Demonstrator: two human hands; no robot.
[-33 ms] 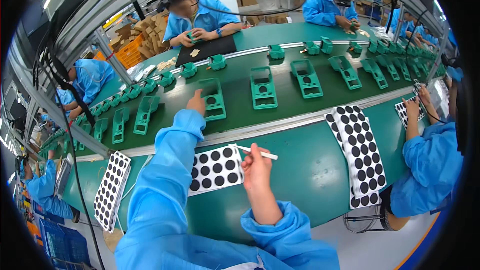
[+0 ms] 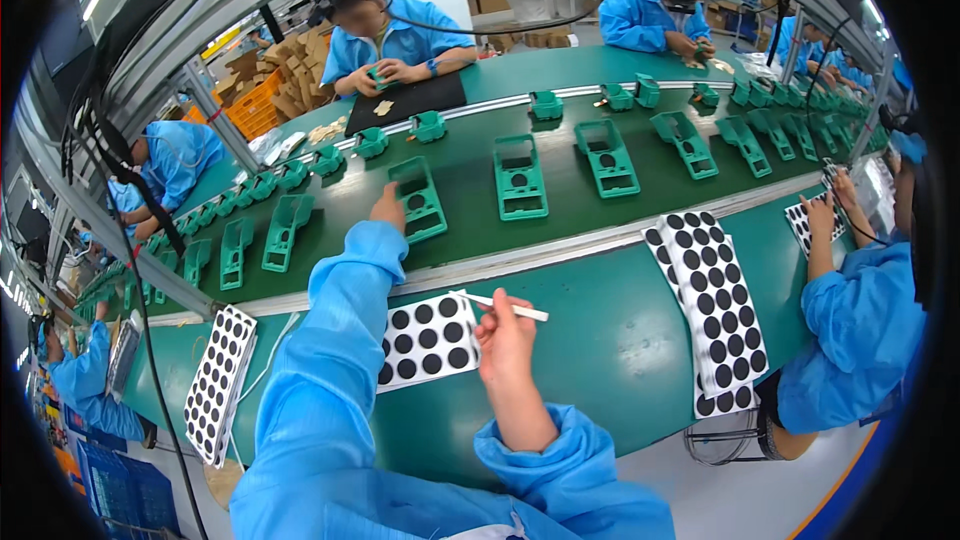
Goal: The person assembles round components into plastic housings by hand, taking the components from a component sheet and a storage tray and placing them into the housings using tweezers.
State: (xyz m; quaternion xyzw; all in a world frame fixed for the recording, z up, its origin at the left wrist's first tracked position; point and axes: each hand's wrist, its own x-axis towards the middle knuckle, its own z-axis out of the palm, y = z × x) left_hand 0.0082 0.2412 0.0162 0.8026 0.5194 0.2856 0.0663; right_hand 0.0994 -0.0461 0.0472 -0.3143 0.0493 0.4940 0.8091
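Observation:
My left hand (image 2: 389, 210) reaches over the belt and grips the left edge of a green plastic housing (image 2: 430, 212), which has a rectangular opening and a round hole. The housing lies slightly slanted; some of my fingers are hidden behind its edge. My right hand (image 2: 508, 348) is closed around a slim white pen-like stick (image 2: 529, 313), its thin end pointing left over a white sheet of black round stickers (image 2: 421, 339). That sheet lies on the near green table, partly covered by my left sleeve.
More green housings (image 2: 520, 178) line the belt (image 2: 465, 230), with smaller green parts (image 2: 546, 105) along its far side. Stacked sticker sheets lie right (image 2: 715, 305) and left (image 2: 218, 380). Co-workers (image 2: 385, 35) sit across and beside me. A metal rail (image 2: 560, 248) edges the belt.
The housing at my left hand has turned from nearly straight to slightly slanted. My right hand still holds the white stick. The whole view has shifted a little.

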